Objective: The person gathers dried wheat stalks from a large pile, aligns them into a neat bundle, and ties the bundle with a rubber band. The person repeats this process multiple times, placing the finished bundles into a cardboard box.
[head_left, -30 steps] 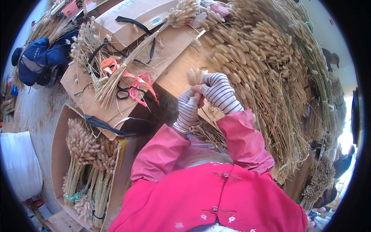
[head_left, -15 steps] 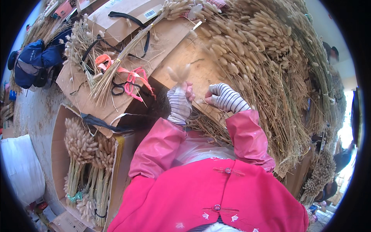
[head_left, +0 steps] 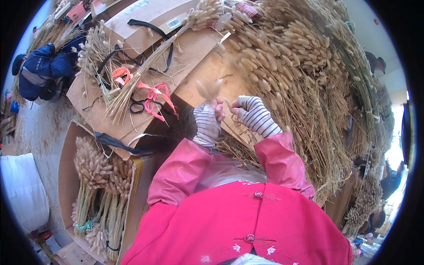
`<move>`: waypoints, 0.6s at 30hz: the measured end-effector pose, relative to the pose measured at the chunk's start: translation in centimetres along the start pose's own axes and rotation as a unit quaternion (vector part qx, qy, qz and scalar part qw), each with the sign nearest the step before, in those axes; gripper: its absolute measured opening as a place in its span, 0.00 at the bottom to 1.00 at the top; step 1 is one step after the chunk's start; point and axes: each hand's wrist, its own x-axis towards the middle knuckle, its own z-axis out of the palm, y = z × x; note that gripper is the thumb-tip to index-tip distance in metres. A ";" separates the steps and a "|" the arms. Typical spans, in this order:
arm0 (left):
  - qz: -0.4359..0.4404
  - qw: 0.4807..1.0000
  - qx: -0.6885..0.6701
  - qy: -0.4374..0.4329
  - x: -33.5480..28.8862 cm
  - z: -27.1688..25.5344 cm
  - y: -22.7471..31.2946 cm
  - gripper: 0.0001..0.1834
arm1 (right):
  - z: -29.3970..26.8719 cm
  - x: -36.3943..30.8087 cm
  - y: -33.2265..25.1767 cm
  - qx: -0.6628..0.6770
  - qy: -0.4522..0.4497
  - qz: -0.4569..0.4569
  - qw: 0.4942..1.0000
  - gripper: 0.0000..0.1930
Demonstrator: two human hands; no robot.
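My left hand [head_left: 208, 120], in a striped fingerless glove, is closed around a few dried bunny-tail grass stems. Their fluffy heads [head_left: 209, 89] stick up above its fingers, slightly blurred. Close by on the right, my right hand [head_left: 256, 115] wears a matching glove and has its fingertips pinched. A blurred pale grass piece [head_left: 227, 104] shows at those fingertips, between the two hands. Both hands are over a wooden board [head_left: 194, 86]. Beside my right hand lies a large heap of dried bunny-tail grass [head_left: 287, 57], heads toward the far side and stalks toward me.
At left, a cardboard sheet [head_left: 84, 95] bears a tied grass bundle [head_left: 132, 84], pink ribbons [head_left: 154, 97] and black straps [head_left: 170, 55]. An open carton [head_left: 66, 154] at lower left holds upright bundles. Beyond are a blue bag [head_left: 42, 73] and a white roll [head_left: 24, 190].
My right hand has risen slightly and moved a little left, its fingertips now higher beside my left hand. The left hand keeps its hold on the grass.
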 end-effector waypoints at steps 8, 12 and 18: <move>0.071 0.995 -0.007 -0.064 -2.3 3.6 1.3 0.12 | 0.8 0.9 -3.8 -0.011 0.057 -0.173 0.983 0.03; 0.144 0.972 0.175 -0.068 -3.0 4.4 2.1 0.11 | 1.8 1.1 -4.0 -0.070 0.167 -0.244 0.953 0.03; 0.040 0.998 0.018 -0.036 -3.9 5.0 2.6 0.09 | 2.2 1.4 -3.8 0.120 0.180 -0.050 0.975 0.04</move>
